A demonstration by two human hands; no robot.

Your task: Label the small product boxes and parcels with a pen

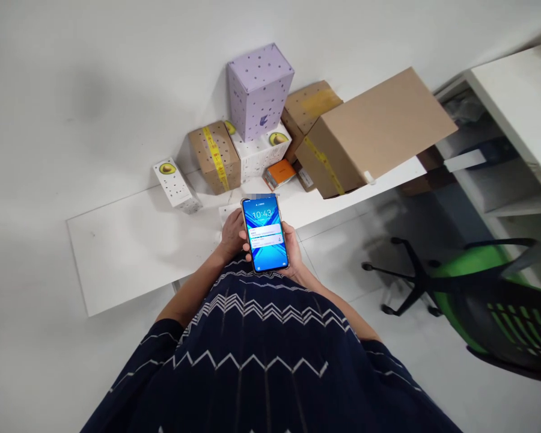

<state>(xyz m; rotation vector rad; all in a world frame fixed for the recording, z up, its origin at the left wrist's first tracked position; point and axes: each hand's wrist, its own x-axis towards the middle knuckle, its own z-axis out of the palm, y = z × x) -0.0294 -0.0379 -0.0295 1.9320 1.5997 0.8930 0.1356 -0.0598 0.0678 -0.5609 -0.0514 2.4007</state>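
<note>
A lit phone [265, 237] showing 10:43 is upright in the person's right hand [293, 249], above the near edge of a white tabletop [130, 252]. The right hand's fingers grip it, their tips curling around its left edge. The left hand [231, 236] is just left of the phone, by a pale item [228, 211] partly hidden; whether its fingers are open or closed, I cannot tell.

Beyond, a slim white box [174, 183] with an avocado picture stands on the left. Right of it are a taped brown box [216, 157], a purple box [261, 93] on a wider white box [261, 151], a small orange box [280, 173] and a large brown carton [379, 132]. A green and black chair [473, 288] is at right.
</note>
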